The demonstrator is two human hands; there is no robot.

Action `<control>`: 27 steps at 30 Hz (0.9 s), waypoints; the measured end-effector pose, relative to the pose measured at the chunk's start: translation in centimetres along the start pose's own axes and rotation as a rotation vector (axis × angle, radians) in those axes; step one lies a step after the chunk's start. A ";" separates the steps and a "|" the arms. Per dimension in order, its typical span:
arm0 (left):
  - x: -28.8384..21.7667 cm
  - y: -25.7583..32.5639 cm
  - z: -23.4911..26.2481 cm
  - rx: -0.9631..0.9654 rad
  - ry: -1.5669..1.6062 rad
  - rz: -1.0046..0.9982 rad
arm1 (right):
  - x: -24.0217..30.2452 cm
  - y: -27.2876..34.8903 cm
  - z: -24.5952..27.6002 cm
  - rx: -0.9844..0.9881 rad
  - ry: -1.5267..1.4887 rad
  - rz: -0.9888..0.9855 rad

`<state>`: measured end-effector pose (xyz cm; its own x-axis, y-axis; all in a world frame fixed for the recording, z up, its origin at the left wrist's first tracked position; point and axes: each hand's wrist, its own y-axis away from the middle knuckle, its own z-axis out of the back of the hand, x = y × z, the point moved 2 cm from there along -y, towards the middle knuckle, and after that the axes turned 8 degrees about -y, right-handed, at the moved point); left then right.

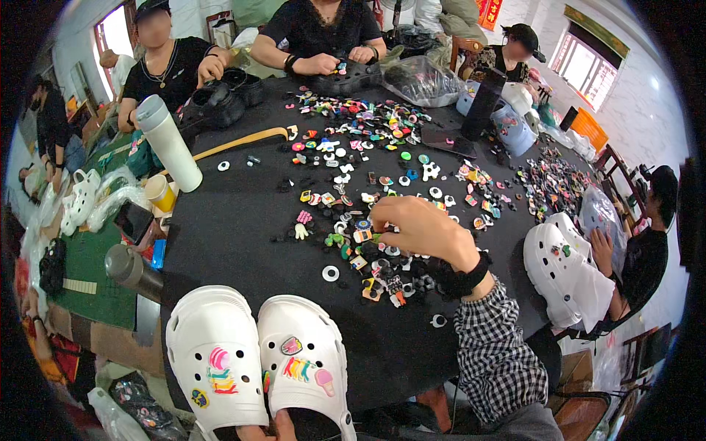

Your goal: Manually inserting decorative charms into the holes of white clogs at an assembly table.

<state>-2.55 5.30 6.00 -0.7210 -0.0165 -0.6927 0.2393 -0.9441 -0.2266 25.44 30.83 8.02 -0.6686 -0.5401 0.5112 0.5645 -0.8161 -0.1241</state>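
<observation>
A pair of white clogs [257, 360] lies at the near edge of the black round table [235, 235], each with several coloured charms pressed into its top. Only the fingertips of my left hand [278, 426] show at the bottom edge, gripping the clogs at their heels. My right hand [419, 224], in a checked sleeve with a black wristband, reaches over a spread of small coloured shoe charms [360, 250]. Its fingertips are pinched together on one charm at the pile's near side.
A tall white bottle [170, 143], yellow cup [160, 192], grey flask [132, 270] and phone [134, 220] stand at the table's left. Other people sit around it with black clogs [220, 99], more white clogs [562, 272] and a plastic bag [423, 77].
</observation>
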 end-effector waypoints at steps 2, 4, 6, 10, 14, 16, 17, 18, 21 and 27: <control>0.3 0.2 0.0 0.055 -0.005 0.061 | 0.4 -0.2 -0.5 -0.038 0.021 -0.001; 0.3 0.1 -0.2 0.002 -0.003 0.013 | 1.0 -0.1 -1.0 0.070 -0.091 -0.083; 0.2 0.0 -0.2 -0.057 -0.002 -0.030 | 0.6 0.5 -1.5 0.068 -0.124 -0.071; 1.5 0.6 -0.2 0.007 -0.049 0.009 | 0.8 0.4 -1.2 -0.064 -0.287 -0.015; 0.1 -0.1 -0.1 -0.038 0.009 -0.012 | 0.2 0.1 -2.5 -0.100 -0.186 0.178; -0.1 0.1 0.1 0.049 -0.020 0.092 | 0.9 0.0 -3.3 -0.130 -0.102 0.112; 0.0 0.2 0.1 0.037 -0.030 0.076 | 1.0 -0.1 -3.6 -0.088 -0.051 0.099; 0.0 0.3 0.1 0.026 -0.039 0.059 | 1.1 -0.2 -3.9 -0.087 -0.052 0.100; 0.1 0.4 0.1 -0.003 -0.077 0.028 | 1.5 -0.2 -4.2 -0.048 0.103 0.076; 0.7 1.1 -0.2 0.009 -0.148 0.079 | -0.6 -0.2 -3.1 -0.176 -0.286 0.045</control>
<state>-2.67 4.27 5.16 -0.7881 -0.1385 -0.5998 0.2937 -0.9409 -0.1686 24.21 30.71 5.12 -0.4676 -0.5173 0.7167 0.4818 -0.8290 -0.2840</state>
